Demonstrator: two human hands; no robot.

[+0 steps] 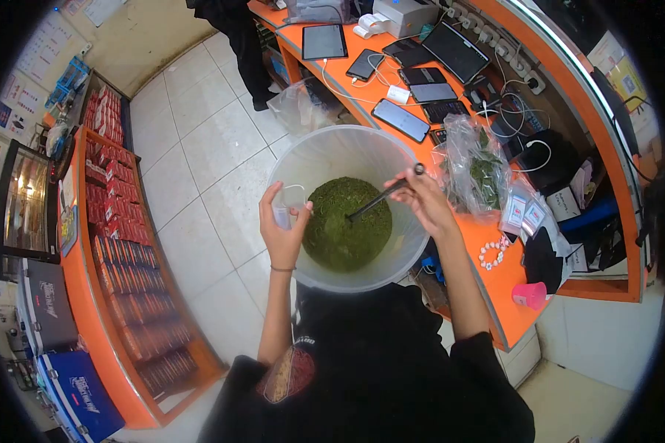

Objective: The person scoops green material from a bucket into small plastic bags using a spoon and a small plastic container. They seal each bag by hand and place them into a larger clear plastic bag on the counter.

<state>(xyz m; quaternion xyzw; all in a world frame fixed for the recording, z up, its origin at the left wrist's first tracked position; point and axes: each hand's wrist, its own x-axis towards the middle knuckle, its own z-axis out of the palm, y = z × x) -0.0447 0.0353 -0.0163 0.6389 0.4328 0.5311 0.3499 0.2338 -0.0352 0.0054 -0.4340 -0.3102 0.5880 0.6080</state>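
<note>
A large translucent plastic bucket (332, 151) sits in my lap, holding a mound of dark green shredded leaf (343, 229). My left hand (282, 232) grips the bucket's near left rim, fingers over the edge beside a small clear bag (294, 196). My right hand (421, 196) is closed on the handle end of a dark spoon (380, 198), whose other end is dug into the green leaf.
An orange counter (488, 255) runs along the right, carrying several phones and tablets (400, 119), cables, a plastic bag of green leaves (476, 170) and a pink cup (530, 294). An orange display shelf (118, 244) with red packets lines the left. White tiled floor (207, 148) lies between.
</note>
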